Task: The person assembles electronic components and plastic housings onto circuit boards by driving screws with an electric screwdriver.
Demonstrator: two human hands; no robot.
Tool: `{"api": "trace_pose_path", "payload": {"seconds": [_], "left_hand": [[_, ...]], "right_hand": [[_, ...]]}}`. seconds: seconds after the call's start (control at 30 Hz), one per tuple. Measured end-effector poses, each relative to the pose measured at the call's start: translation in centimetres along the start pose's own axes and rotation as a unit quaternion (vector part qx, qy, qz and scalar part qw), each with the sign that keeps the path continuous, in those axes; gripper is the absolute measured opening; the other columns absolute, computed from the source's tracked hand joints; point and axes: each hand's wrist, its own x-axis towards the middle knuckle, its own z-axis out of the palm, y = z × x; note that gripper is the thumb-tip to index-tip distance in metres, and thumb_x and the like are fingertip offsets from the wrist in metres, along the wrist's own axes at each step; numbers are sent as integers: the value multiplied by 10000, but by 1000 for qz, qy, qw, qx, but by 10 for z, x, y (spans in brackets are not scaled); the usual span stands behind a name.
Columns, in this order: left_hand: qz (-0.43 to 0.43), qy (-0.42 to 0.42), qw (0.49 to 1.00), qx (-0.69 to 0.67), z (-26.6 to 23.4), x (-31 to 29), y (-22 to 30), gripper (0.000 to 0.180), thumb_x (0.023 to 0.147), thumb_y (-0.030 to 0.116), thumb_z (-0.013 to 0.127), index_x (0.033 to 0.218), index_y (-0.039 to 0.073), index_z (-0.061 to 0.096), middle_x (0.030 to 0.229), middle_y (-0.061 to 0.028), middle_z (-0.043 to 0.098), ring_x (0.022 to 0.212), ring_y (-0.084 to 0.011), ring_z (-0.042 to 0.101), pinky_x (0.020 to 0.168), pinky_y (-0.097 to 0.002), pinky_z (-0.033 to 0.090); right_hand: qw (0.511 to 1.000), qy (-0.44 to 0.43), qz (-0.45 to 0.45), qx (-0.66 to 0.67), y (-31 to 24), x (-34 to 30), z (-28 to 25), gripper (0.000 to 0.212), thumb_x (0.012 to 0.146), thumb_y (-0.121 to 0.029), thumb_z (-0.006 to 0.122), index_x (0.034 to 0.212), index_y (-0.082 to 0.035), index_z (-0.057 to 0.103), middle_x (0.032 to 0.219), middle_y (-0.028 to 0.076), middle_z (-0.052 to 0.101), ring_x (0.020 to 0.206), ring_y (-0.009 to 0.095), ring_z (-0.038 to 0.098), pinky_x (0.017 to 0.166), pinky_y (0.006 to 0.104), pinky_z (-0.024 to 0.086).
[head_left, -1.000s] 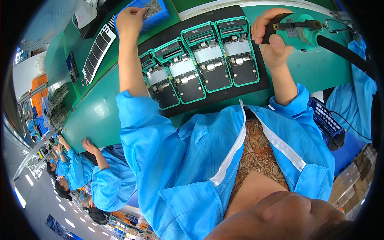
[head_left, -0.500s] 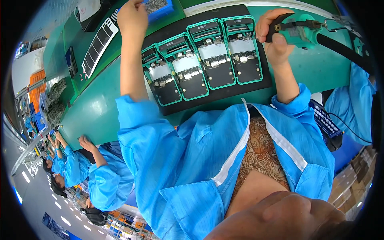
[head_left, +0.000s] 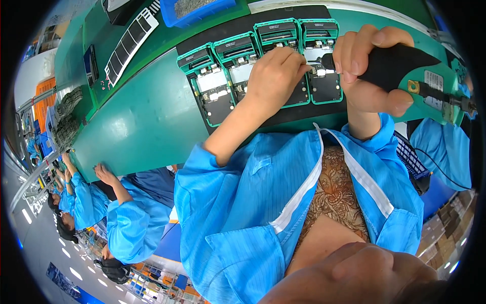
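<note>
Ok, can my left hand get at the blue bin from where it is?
Probably yes: the left hand is over the green-rimmed frames, near the driver's tip. The blue bin lies ahead and to its left, with nothing visible standing between.

"The driver (head_left: 405,71)?"
"Green and black, nose (head_left: 328,62) pointing left, apparently over the rightmost device (head_left: 325,92)."
"And the devices (head_left: 217,99)?"
"Four, green-framed, open, side by side on the black mat (head_left: 301,112)."
</note>
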Motion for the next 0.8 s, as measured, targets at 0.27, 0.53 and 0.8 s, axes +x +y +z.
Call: {"api": "trace_pose_path", "payload": {"seconds": [0.27,0.53,0.8], "left_hand": [[31,28,998,47,-1,-1,0,175,699,68,749,811,51,615,728,-80,564,663,-274,587,563,-365,476],[20,6,997,76,-9,2,1,241,727,158,734,860,48,566,755,-90,532,718,-278,573,626,-375,482],[-130,50,953,270,-94,60,-100,109,789,113,704,800,21,646,798,-153,647,721,-331,624,635,-385,504]], "right_hand": [[1000,-17,13,-2,1,-1,9,841,703,-763,611,1123,-52,453,669,17,474,485,92,420,462,239,374],[999,-4,2,-37,16,-7,14,846,683,-747,643,1130,-57,445,680,31,478,513,109,441,471,245,385],[995,43,57,-72,35,-11,2,638,814,-571,650,1127,-49,458,702,58,494,523,119,446,482,259,391]]}}
